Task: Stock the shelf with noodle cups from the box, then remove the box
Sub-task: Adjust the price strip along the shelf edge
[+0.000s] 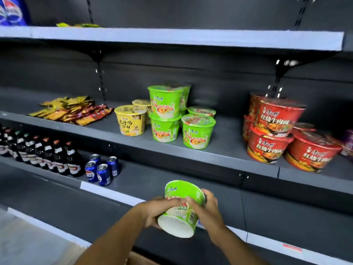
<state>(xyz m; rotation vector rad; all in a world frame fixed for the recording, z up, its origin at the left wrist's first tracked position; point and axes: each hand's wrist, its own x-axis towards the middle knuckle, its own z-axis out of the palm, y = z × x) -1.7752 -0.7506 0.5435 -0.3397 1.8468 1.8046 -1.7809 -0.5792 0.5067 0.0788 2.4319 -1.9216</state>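
A green noodle cup (pixel 183 194) is held tilted, its white base toward me, in front of the lower shelf. My left hand (pixel 158 209) grips its left side and my right hand (pixel 210 209) grips its right side. On the middle shelf (pixel 219 148) stand several green noodle cups (pixel 197 131), some stacked two high. Left of them are two yellow noodle cups (pixel 130 120). At the right, red noodle cups (pixel 267 144) are stacked. A brown corner of the box (pixel 140 260) shows at the bottom edge.
Flat snack packets (pixel 70 109) lie at the left of the middle shelf. On the lower shelf stand dark bottles (pixel 47 153) and blue cans (pixel 102 169). The top shelf (pixel 172 38) holds a blue bag (pixel 11 11) at the far left.
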